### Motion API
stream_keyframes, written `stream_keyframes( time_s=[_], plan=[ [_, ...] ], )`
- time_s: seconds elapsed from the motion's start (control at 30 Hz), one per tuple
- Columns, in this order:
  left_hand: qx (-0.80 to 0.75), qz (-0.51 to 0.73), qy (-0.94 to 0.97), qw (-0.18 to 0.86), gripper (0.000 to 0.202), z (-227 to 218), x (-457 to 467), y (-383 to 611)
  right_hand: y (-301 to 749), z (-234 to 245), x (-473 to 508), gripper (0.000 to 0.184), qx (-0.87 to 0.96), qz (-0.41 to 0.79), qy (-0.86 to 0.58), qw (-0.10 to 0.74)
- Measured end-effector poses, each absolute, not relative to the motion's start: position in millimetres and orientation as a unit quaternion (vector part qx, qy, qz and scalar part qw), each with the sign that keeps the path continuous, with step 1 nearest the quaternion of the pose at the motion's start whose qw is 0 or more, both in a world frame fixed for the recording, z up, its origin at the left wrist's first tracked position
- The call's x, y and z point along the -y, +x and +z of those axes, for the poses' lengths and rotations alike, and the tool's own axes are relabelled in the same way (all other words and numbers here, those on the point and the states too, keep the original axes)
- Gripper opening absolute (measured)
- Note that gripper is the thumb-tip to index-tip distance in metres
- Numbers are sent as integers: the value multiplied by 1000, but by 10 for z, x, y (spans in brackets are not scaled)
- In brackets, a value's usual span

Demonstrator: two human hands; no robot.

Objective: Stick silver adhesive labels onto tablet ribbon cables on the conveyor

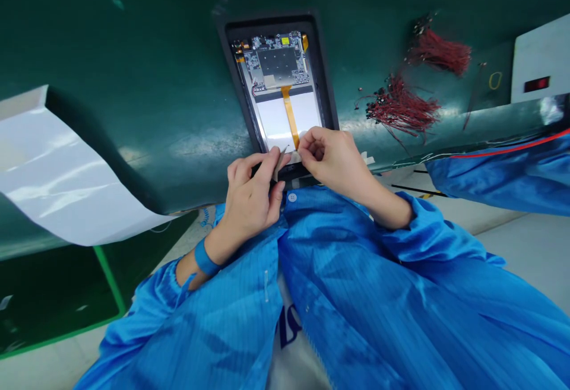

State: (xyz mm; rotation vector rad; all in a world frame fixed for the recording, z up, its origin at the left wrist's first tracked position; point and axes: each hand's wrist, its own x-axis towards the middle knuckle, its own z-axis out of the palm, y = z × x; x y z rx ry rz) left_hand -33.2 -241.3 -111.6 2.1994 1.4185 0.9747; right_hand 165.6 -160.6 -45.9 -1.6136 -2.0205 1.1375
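An opened tablet lies in a dark tray on the green bench mat. Its circuit board is at the far end, and an orange flex cable runs toward me over a silvery panel. My left hand is closed at the tablet's near edge, thumb and forefinger pinching a small pale strip. My right hand is also closed, its fingertips pinched at the near end of the flex cable, touching the same strip. Both arms wear blue sleeves.
Two bundles of red wires lie right of the tray. A white box with a red display stands at the far right. A glossy white sheet lies at the left. Another person's blue sleeve is at the right.
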Motion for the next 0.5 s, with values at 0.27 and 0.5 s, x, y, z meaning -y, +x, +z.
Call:
stream_keyframes(
  time_s=[0.27, 0.5],
  plan=[
    [-514, 338, 767, 184, 77, -1174, 2420, -315, 1619, -446, 1613, 11, 731, 353, -571, 123],
    [-549, 350, 738, 176, 69, -1191, 2482, -267, 1624, -543, 1733, 10, 800, 204, -559, 76]
  ],
)
